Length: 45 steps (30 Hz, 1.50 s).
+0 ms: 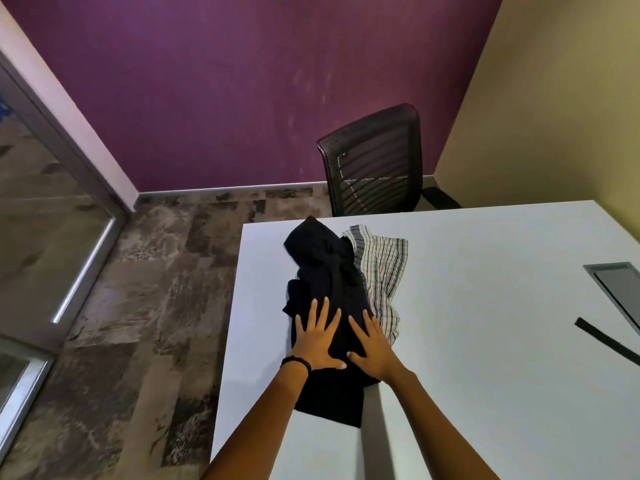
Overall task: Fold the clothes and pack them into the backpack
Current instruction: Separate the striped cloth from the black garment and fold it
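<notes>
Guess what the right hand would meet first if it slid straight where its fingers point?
Likely more of the crumpled black garment under the right hand; the white striped cloth lies aside.

A white table (485, 306) occupies the lower right; a grey recessed cable hatch (620, 289) is set into its surface near the right edge. A black mesh-back office chair (374, 161) stands at the table's far edge. Behind it, a purple wall (225, 81) meets a yellow wall (554, 116). Mottled brown carpet (156, 289) covers the floor. A metal-framed glass panel (41, 220) runs along the left.
</notes>
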{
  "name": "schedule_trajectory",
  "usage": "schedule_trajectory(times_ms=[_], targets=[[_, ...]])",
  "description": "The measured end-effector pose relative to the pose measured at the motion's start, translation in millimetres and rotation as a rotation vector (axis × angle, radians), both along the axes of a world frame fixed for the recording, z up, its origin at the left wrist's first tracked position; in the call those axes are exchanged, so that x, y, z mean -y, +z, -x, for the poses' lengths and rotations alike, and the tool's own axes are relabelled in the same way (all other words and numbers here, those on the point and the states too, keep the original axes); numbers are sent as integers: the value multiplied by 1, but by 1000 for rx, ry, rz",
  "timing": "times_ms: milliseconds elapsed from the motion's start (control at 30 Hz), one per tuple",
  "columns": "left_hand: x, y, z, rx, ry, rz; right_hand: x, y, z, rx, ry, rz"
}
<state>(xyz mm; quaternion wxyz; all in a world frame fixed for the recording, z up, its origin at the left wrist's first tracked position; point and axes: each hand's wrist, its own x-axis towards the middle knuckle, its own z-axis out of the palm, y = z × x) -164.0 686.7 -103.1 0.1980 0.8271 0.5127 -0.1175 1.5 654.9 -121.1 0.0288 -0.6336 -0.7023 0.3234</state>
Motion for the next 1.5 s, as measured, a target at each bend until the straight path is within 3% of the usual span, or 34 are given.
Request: schedule_trajectory(times_ms=[200, 300, 367, 467, 533, 600, 700, 800, 1000, 1133, 1300, 1400, 1500], targets=[[11, -28, 10, -128, -8, -95, 5, -18, 5, 77, 103, 107], [14, -31, 11, -130, -9, -93, -1, -13, 1, 13, 82, 113], [14, -41, 11, -93, 27, -141, -5, -4, -5, -111, -65, -63], [14, -44, 12, 17, 63, -221, -11, -1, -11, -189, -521, -387], [14, -46, 15, -29, -25, -275, -19, 1, -11, -276, -841, -329], [9, -44, 19, -43, -6, -302, -25, 1, -10, -360, -993, -144], [13, -58, 27, -29, -14, -262, -30, -7, -12, -354, -976, -38], [16, -52, 31, -12, -84, -195, -31, -4, -16, -345, -984, -70], [24, -55, 49, 55, 32, -214, -35, 31, -26, -365, -977, -163], [28, -34, 53, -18, -60, -157, -39, 63, -37, -376, -939, -304], [27, -6, 41, -16, -273, -359, -43, 115, -46, -369, -797, -448], [28, 21, 19, 265, -194, -455, -46, 142, -46, -361, -706, -515], [29, 56, -8, 678, 172, -158, -43, 164, -43, -346, -658, -566]])
